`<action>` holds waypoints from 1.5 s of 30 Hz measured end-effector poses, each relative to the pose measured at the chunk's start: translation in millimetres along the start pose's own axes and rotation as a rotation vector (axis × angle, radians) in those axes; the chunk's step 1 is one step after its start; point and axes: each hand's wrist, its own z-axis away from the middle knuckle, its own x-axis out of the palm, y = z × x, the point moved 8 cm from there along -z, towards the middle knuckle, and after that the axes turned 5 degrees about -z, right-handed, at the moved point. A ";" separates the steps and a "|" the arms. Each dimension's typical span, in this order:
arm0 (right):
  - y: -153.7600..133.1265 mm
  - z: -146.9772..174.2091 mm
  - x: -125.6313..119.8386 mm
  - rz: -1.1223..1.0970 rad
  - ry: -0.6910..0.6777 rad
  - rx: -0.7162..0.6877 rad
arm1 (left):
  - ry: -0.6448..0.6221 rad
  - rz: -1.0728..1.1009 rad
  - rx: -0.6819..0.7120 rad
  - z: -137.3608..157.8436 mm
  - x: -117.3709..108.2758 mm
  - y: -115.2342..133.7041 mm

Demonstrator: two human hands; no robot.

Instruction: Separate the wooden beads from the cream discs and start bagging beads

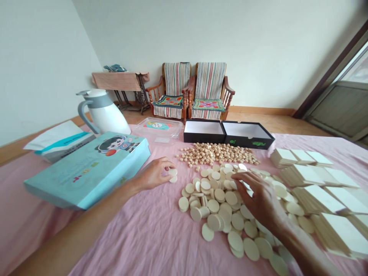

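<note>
My left hand is low over the cloth at centre left, its thumb and fingers closed on a pale round wooden disc. Another disc shows just below it, by the fingertips. Over a wide heap of similar discs, my right hand points left with fingers bent and fingertips pinched at a disc among the others. That hand partly covers the disc it grips. Behind the heap lie many small wooden beads or cubes.
Stacks of pale rectangular wooden pieces stand on the right. Two black open boxes and a clear plastic container sit at the back. A light-blue box, a packet and a white jug occupy the left.
</note>
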 end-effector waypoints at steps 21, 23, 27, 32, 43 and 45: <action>2.4 1.6 4.5 0.004 -0.040 0.009 | -0.036 -0.019 0.034 5.5 20.9 0.3; 2.6 1.9 4.4 0.005 -0.036 0.010 | -0.007 -0.020 0.002 5.4 21.4 -2.3; 2.3 2.2 4.6 0.020 -0.035 0.010 | -0.016 -0.043 -0.001 4.8 21.2 2.8; 1.8 2.0 5.4 0.023 -0.041 0.011 | -0.015 0.057 0.167 0.1 17.3 45.5; 2.0 2.0 6.4 -0.004 -0.076 0.040 | -0.126 0.124 0.300 -19.8 48.5 86.0; 3.1 2.3 6.7 -0.003 -0.080 0.041 | -0.076 0.147 0.258 -16.9 42.4 81.7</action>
